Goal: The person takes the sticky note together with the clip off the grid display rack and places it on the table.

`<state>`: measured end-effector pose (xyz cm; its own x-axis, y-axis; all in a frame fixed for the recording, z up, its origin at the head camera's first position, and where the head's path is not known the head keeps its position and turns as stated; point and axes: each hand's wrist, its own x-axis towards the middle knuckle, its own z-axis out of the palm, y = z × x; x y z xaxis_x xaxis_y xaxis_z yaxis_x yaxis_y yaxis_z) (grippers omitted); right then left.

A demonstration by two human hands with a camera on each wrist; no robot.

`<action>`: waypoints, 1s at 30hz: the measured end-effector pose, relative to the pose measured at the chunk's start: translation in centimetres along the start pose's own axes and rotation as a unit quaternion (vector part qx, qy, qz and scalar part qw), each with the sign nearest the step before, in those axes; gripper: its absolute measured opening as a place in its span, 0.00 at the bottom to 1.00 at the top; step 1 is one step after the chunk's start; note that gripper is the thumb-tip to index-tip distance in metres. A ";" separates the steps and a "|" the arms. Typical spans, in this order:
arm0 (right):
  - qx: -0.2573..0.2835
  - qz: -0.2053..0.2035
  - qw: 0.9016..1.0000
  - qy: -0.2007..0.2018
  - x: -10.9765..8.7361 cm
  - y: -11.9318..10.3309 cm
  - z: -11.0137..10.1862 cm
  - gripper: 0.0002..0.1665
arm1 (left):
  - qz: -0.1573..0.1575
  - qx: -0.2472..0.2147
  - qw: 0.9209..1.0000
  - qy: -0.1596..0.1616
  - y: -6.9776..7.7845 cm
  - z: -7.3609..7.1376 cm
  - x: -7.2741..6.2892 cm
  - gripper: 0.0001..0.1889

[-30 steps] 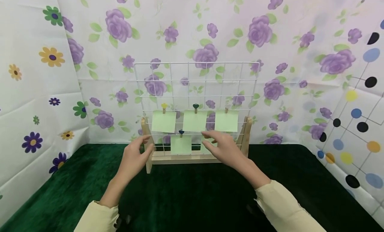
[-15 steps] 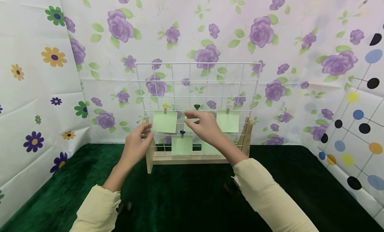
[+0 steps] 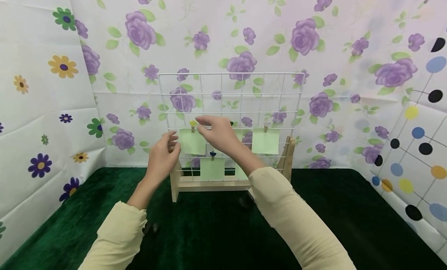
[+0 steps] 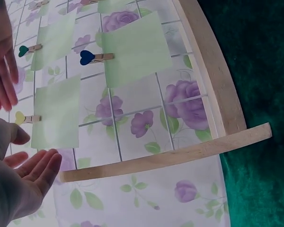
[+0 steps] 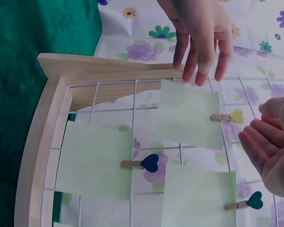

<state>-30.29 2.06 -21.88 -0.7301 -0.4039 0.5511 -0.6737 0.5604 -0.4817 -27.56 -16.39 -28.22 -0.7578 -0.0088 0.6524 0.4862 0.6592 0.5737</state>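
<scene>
A white wire grid (image 3: 230,94) stands upright in a wooden stand (image 3: 209,186), with pale green paper notes clipped to it. My right hand (image 3: 220,135) is at the upper row beside the yellow heart clothespin (image 5: 235,116), thumb and fingers apart with nothing between them; in the head view it covers most of the middle note. Left of the upper-left note (image 3: 190,142), my left hand (image 3: 162,155) is raised with loosely bent fingers, near the note's edge and holding nothing. Whether it touches the note, I cannot tell.
Other notes hang by heart clothespins: a dark blue one (image 3: 213,154) below, a green one (image 5: 254,200) in the middle, a pale one (image 3: 266,124) at right. Dark green cloth (image 3: 206,231) covers the table. Flowered sheeting (image 3: 335,126) stands behind.
My right hand has moved left and upward from the lower-right note, past the middle note, to the yellow clothespin. My left hand has risen slightly toward the upper-left note.
</scene>
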 end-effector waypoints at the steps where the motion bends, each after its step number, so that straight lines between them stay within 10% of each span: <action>1: -0.004 0.002 1.000 -0.002 0.3 -0.1 0.1 0.20 | 0.000 0.000 1.000 0.005 0.0 0.0 0.1 0.19; 14: -0.037 0.052 0.997 -0.037 2.0 -0.9 0.8 0.20 | 0.010 0.045 0.999 0.027 0.0 0.6 1.2 0.16; 30: -0.002 0.096 0.994 -0.060 3.4 -0.7 1.4 0.20 | -0.095 0.002 0.995 -0.027 0.6 0.6 2.3 0.18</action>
<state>-32.43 -0.75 -20.59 -0.8537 -0.3719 0.3646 -0.5204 0.6381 -0.5675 -29.28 -15.58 -26.66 -0.8578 -0.0936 0.5055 0.3303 0.6531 0.6815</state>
